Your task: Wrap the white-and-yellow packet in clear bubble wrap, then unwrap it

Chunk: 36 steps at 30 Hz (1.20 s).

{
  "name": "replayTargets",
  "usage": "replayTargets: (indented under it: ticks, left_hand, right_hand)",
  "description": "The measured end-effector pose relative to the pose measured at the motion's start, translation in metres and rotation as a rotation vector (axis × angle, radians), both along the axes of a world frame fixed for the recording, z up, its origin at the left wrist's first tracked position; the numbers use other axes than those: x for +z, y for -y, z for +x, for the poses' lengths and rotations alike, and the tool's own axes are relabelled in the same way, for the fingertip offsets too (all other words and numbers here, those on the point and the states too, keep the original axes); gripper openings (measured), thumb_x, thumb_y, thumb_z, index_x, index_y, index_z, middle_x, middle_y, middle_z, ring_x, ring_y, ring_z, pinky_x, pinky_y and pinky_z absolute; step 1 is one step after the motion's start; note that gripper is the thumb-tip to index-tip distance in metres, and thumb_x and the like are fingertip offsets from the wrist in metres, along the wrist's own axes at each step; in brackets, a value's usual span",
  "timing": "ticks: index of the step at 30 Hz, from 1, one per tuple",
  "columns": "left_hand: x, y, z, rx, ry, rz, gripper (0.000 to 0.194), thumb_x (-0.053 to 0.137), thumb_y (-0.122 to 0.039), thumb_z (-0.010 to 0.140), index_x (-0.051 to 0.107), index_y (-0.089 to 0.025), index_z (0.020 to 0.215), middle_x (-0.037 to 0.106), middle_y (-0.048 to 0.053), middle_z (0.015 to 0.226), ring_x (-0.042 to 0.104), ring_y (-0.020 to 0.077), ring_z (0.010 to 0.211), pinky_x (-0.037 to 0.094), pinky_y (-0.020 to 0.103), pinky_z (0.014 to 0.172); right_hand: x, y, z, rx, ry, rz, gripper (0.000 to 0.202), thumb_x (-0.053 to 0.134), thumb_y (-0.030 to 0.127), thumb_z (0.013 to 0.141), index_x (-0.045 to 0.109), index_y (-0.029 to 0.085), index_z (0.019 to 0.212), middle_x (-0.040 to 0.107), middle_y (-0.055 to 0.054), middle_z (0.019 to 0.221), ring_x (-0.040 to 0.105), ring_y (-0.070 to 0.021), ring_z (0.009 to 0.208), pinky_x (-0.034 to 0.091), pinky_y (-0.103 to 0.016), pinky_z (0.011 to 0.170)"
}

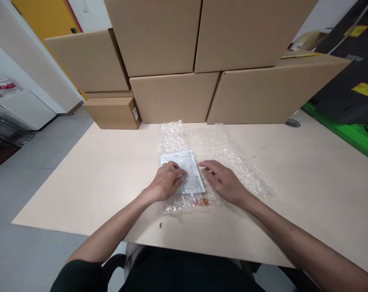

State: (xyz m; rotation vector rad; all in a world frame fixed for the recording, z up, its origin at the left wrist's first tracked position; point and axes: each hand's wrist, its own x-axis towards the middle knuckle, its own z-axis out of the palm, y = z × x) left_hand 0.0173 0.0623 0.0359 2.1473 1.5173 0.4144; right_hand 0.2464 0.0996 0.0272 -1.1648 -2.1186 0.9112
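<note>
Item 1: flat white card [188,172], rectangular with rounded corners, printed with fine rows of grey text too small to read. It lies face up on the bubble wrap, near the middle of the counter. Its long axis runs from the far left to the near right, so the near end angles toward the right hand.

Item 2: bubble wrap [229,158], a clear, crinkled sheet of small air cells, glossy where light catches it. It spreads flat under the card and trails off to the right; its far left corner stands slightly raised. A small orange patch [202,201] shows through the wrap just below the card's near end.

Item 3: left hand [167,181], palm down, fingers [174,167] loosely curled and pressing on the left half of the card; nothing is gripped.

Item 4: right hand [222,180], palm down on the wrap just beside the card's right edge, fingers [206,165] spread and flat, grasping nothing.

Item 5: counter [95,182], pale beige, smooth and matte, rectangular. A tiny dark speck [161,224] lies near its front edge.

Item 6: cardboard boxes [174,97], plain brown, matte, stacked in 2 tiers along the far edge of the counter; a smaller box [112,112] with a white label on its end sits at the left
</note>
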Motion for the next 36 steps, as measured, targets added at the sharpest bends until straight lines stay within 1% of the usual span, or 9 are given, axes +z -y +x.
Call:
replayTargets:
  ticks: [4, 7, 12, 17, 22, 26, 29, 32, 36]
  left_hand:
    - [-0.006, 0.009, -0.019, 0.319, 0.225, 0.062, 0.047, 0.058, -0.045, 0.090, 0.061, -0.021, 0.130, 0.049, 0.015, 0.133, 0.046, 0.0344, 0.125, 0.038, 0.055, 0.104]
    - [-0.008, 0.017, -0.032, 0.629, 0.630, -0.144, 0.073, 0.071, -0.047, 0.080, 0.046, -0.019, 0.143, 0.053, 0.015, 0.126, 0.057, 0.0281, 0.109, 0.048, 0.044, 0.092]
    - [-0.001, 0.020, -0.027, 0.816, 1.092, -0.431, 0.075, 0.081, -0.033, 0.072, 0.047, -0.017, 0.137, 0.067, 0.005, 0.094, 0.064, 0.0177, 0.084, 0.049, 0.031, 0.081]
    - [0.003, 0.009, -0.005, 0.677, 1.203, -0.451, 0.052, 0.087, -0.026, 0.057, 0.062, -0.014, 0.101, 0.071, 0.007, 0.083, 0.068, 0.0209, 0.077, 0.052, 0.033, 0.076]
    - [0.002, -0.005, 0.013, 0.751, 1.123, -0.364, 0.063, 0.086, -0.023, 0.052, 0.051, -0.019, 0.103, 0.068, 0.000, 0.078, 0.064, 0.0165, 0.067, 0.050, 0.029, 0.065]
    - [0.011, -0.013, 0.032, 0.638, 1.057, -0.260, 0.055, 0.078, -0.045, 0.071, 0.048, -0.022, 0.112, 0.063, -0.001, 0.084, 0.060, 0.0144, 0.072, 0.046, 0.026, 0.066]
    - [0.019, -0.019, 0.051, 0.419, 0.960, -0.221, 0.053, 0.053, -0.059, 0.090, 0.048, -0.022, 0.128, 0.063, 0.004, 0.099, 0.060, 0.0175, 0.087, 0.047, 0.030, 0.076]
    - [0.019, -0.028, 0.073, 0.218, 0.804, -0.169, 0.057, 0.042, -0.058, 0.096, 0.045, -0.021, 0.139, 0.059, 0.011, 0.119, 0.057, 0.0232, 0.105, 0.047, 0.036, 0.086]
    - [0.005, -0.041, 0.103, 0.016, 0.561, -0.059, 0.055, 0.048, -0.050, 0.094, 0.051, -0.019, 0.139, 0.052, 0.015, 0.128, 0.051, 0.0287, 0.118, 0.046, 0.044, 0.096]
  right_hand:
    - [-0.004, 0.005, -0.025, 0.241, 0.133, 0.062, 0.027, 0.039, 0.034, 0.101, 0.057, 0.020, 0.088, 0.063, -0.008, 0.091, 0.056, -0.0230, 0.087, 0.047, -0.042, 0.085]
    - [-0.010, 0.005, -0.033, 0.229, 0.170, 0.120, 0.030, 0.038, 0.035, 0.103, 0.050, 0.021, 0.079, 0.058, -0.007, 0.087, 0.052, -0.0217, 0.084, 0.045, -0.041, 0.086]
    - [-0.014, -0.005, -0.032, 0.159, 0.197, 0.035, 0.022, 0.047, 0.035, 0.100, 0.053, 0.020, 0.084, 0.058, -0.009, 0.096, 0.053, -0.0239, 0.092, 0.046, -0.040, 0.084]
    - [-0.012, -0.011, -0.030, 0.109, 0.162, -0.017, 0.013, 0.054, 0.028, 0.094, 0.059, 0.019, 0.101, 0.060, -0.011, 0.105, 0.057, -0.0261, 0.098, 0.049, -0.042, 0.085]
    - [-0.011, 0.006, -0.022, 0.137, 0.065, 0.192, 0.024, 0.046, 0.029, 0.099, 0.059, 0.021, 0.117, 0.060, -0.013, 0.119, 0.053, -0.0281, 0.110, 0.046, -0.048, 0.097]
    - [0.005, 0.014, -0.009, 0.129, -0.052, 0.009, 0.039, 0.044, 0.051, 0.099, 0.059, 0.024, 0.123, 0.062, -0.011, 0.126, 0.055, -0.0288, 0.119, 0.043, -0.051, 0.103]
    - [0.018, 0.013, 0.008, 0.028, -0.253, -0.246, 0.046, 0.047, 0.059, 0.096, 0.060, 0.026, 0.126, 0.060, -0.010, 0.135, 0.055, -0.0294, 0.125, 0.043, -0.049, 0.105]
    - [0.019, 0.010, 0.031, -0.042, -0.496, -0.451, 0.049, 0.050, 0.062, 0.093, 0.064, 0.026, 0.123, 0.065, -0.009, 0.128, 0.063, -0.0269, 0.114, 0.048, -0.043, 0.098]
    - [0.003, 0.006, 0.067, -0.233, -0.678, -0.586, 0.055, 0.057, 0.064, 0.086, 0.066, 0.021, 0.119, 0.071, -0.009, 0.111, 0.067, -0.0253, 0.096, 0.052, -0.040, 0.086]
